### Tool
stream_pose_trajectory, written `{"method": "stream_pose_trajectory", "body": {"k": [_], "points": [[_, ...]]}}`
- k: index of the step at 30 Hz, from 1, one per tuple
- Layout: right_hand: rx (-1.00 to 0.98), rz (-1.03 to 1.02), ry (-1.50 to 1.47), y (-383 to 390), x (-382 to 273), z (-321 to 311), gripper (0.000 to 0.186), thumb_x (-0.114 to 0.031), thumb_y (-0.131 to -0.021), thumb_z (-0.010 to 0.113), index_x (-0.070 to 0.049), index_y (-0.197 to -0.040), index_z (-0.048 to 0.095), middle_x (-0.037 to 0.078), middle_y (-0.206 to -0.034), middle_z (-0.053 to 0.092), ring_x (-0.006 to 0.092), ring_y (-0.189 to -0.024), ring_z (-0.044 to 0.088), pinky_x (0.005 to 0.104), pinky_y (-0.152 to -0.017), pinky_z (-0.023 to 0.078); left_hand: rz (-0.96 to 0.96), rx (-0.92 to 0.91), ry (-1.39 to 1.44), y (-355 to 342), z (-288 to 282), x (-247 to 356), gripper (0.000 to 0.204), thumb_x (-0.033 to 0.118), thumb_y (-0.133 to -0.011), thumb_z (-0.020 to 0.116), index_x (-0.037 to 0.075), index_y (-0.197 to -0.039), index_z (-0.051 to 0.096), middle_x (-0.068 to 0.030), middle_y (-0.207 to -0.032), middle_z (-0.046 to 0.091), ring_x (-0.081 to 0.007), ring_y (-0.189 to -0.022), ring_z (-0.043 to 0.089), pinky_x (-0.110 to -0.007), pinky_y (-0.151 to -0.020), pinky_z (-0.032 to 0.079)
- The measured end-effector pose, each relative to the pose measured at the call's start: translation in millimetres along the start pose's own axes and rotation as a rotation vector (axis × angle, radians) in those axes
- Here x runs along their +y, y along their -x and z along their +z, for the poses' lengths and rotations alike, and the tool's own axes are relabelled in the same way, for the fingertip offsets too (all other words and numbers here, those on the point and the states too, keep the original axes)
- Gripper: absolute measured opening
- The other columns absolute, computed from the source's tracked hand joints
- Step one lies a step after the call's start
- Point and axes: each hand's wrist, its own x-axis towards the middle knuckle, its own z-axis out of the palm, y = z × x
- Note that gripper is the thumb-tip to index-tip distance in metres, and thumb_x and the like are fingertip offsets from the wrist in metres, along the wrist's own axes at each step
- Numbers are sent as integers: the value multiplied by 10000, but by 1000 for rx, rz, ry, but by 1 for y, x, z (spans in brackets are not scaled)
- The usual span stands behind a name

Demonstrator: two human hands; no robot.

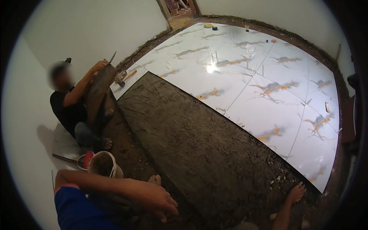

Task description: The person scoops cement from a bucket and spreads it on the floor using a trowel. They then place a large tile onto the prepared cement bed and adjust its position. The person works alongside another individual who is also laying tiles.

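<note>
My left hand (158, 200) hangs in front of me, fingers loosely bent and apart, with nothing visible in it. Below it is the edge of a dark, roughly spread mortar bed (180, 134). At the lower right, my right hand (296, 192) rests on the floor by the bed's near end, fingers spread, close to the corner of the laid white marble-patterned tiles (283, 115). A bucket (115, 168) with grey-brown contents stands beyond my left forearm. A bare foot (155, 179) shows beside my left hand.
At the left, a co-worker (63, 103) sits by the wall, holding a brown-faced slab (100, 90) upright and a thin blade (113, 57). Tools (122, 79) lie near the bed's far corner. A yellow sponge (207, 25) and a cup (247, 28) stand on the far tiles.
</note>
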Motion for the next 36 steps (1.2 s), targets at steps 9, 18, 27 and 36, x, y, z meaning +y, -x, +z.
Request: {"method": "stream_pose_trajectory", "body": {"k": [9, 18, 27, 36], "points": [[-453, -213, -440, -14, 53, -68, 474, -380, -1063, 496, -19, -1349, 609, 169, -1349, 616, 347, -1200, 608, 513, -935, 526, -32, 653, -218, 98, 44, 93, 542, 446, -1046, 538, 45, -1411, 543, -204, -1477, 527, -344, -1334, 538, -462, -1121, 416], [-913, 295, -1772, -76, -63, -286, 567, -584, -1040, 459, -98, -1266, 642, 59, -870, 617, 190, -714, 577, 350, -619, 481, 259, 975, -346, 71, 19, 102, 484, 438, -1000, 595, 43, -1280, 591, -150, -1283, 617, -316, -1168, 609, -448, -1021, 454], [-1703, -594, -1836, 166, -194, -544, 467, -477, -1085, 444, -67, -1240, 603, 96, -889, 687, 180, -661, 651, 334, -588, 534, -5, 747, -301, 59, 43, 78, 365, 354, -978, 637, 50, -1180, 653, -147, -1149, 669, -310, -1110, 634, -481, -944, 484], [-1440, -1831, -655, 200, -157, -632, 480, -451, -1057, 509, -39, -1285, 599, 166, -1044, 707, 290, -902, 698, 403, -777, 567, 72, 928, -290, 91, 56, 106, 433, 422, -890, 704, 51, -1112, 683, -135, -1169, 685, -309, -1154, 633, -467, -989, 469]]}}
